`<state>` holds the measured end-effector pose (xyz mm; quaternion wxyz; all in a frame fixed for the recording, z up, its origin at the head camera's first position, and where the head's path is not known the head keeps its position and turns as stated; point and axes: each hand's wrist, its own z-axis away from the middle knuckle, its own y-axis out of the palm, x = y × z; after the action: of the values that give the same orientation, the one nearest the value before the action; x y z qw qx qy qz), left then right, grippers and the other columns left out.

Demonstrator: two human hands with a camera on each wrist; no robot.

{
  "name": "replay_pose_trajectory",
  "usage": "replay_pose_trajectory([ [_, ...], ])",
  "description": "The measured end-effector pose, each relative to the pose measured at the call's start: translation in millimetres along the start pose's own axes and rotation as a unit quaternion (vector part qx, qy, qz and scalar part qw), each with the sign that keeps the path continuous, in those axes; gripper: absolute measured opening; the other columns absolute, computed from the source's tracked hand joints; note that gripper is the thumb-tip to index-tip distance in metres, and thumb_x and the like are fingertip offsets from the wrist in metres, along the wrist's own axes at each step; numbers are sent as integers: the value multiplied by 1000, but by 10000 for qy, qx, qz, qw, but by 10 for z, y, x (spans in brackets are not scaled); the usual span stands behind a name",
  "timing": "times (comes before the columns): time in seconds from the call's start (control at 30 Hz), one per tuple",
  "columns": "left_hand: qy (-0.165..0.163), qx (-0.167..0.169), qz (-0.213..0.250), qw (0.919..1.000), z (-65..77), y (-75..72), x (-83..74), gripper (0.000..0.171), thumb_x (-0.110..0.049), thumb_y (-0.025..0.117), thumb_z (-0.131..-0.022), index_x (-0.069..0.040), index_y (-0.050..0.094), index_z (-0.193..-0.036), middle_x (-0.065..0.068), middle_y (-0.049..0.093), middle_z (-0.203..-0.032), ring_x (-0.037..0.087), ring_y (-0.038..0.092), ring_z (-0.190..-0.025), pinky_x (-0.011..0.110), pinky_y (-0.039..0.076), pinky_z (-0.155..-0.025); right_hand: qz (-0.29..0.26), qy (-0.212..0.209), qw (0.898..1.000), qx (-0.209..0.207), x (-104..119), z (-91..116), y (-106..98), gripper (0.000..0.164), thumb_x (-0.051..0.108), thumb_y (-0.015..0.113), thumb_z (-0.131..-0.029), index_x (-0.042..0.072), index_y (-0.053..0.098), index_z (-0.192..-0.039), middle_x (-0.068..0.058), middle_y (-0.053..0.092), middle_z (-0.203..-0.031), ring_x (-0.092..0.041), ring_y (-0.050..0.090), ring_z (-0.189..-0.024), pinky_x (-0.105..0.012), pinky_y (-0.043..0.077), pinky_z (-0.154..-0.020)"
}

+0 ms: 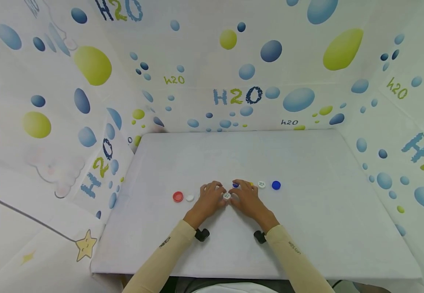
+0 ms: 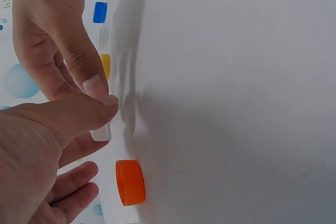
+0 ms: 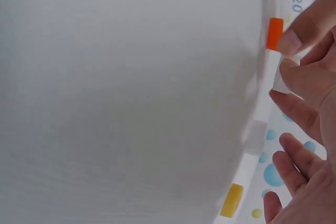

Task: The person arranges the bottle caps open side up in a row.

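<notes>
A small white bottle cap [image 1: 227, 195] with dark marks on top is held between both hands, its lower edge showing in the left wrist view. The left hand [image 1: 209, 200] pinches it from the left with thumb and fingers. From the other side, the right hand [image 1: 247, 200] pinches the same cap, the thumbs close together in the right wrist view. Past the right fingertips a dark blue cap [image 1: 235, 185] is partly hidden. A yellow cap [image 1: 251, 184] peeks out behind the right hand. Left of the left hand lie a white cap [image 1: 190, 198] and a red-orange cap [image 1: 177, 197].
Farther right in the row are another white cap [image 1: 261, 184] with marks and a blue cap [image 1: 276, 185]. All rest on a white-covered table [image 1: 307, 236]. Printed sheets [image 1: 197, 53] stand along its back and sides.
</notes>
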<state>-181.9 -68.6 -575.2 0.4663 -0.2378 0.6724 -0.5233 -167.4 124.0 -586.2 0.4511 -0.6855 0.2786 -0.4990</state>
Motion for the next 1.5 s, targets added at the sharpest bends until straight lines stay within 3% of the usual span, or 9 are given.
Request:
replay_pose_trajectory([
  [0.23,76,-155,127,9998,19,-9,-32,34,-31,79,-96,-11,67,-121,12,58,-134,37,54,-134,62,35,-114,-378,189,9991,-16,19,-19,-29,25,39,76,-98,17,79,-109,-12,48,-158,-37,43,-147,-64,35,-106],
  [0.77,-31,-783,-371,9962,4,34,-88,38,-34,84,-91,-9,58,-102,9,59,-116,30,61,-117,57,40,-109,-1214,622,9905,-170,96,-52,-40,21,38,77,-94,19,80,-85,-12,53,-155,-41,44,-144,-65,29,-106],
  [1.2,-247,-904,-307,9951,-2,49,-104,39,-34,83,-92,-9,54,-98,10,61,-114,29,60,-118,56,40,-111,-1437,1054,9838,-169,134,-63,-43,28,38,72,-99,16,80,-86,-12,51,-155,-36,48,-143,-67,24,-112],
  [1.5,-114,-934,-250,9953,-7,47,-102,37,-32,82,-92,-9,55,-102,9,60,-114,29,61,-116,57,40,-110,-1406,894,9851,-434,101,-60,-32,24,32,69,-101,14,81,-108,-13,55,-151,-35,53,-138,-66,29,-107],
])
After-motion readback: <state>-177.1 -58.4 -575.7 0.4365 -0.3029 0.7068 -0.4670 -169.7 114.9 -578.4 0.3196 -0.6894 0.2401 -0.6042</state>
